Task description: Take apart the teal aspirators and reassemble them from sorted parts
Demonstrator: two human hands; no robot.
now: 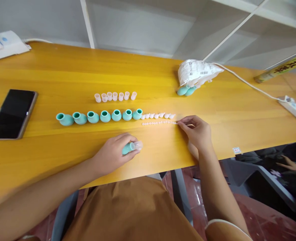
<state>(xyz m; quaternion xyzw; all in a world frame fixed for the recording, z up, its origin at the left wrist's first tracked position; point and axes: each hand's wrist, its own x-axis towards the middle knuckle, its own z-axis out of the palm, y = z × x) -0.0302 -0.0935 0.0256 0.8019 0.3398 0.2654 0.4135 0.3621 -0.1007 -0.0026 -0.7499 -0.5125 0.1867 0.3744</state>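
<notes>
Head camera, looking down: a person seated at a long orange wooden table [62, 77] works with both bare hands near its front edge. The left hand [113, 154] is clenched around a small teal plastic bottle [128, 148] that lies on its side just above the tabletop, its clear cap [137, 145] sticking out past the fingertips to the right.

The right hand [197, 132] rests on the table with thumb and forefinger drawn together at the right end of a thin line of tiny pale pink pieces [159, 123]. Whether the fingers actually grip one of the pieces cannot be told.

Just behind that line runs a short row of small white stoppers [158, 115], and to its left, touching its end, a row of seven squat teal bottles [100, 116] standing upright with their mouths open. Farther back stands a row of seven small translucent cups [115, 96].

A black smartphone [12, 113] lies face up, well apart at the left. At the far right sits a crumpled white plastic bag [197, 72], with two more teal bottles [187, 90] lying at its mouth. A white cable [248, 83] passes the bag and runs to a white power strip [295, 107] near the table's right end. Below the table edge at the right, another person's hand [286, 164] is in view.
</notes>
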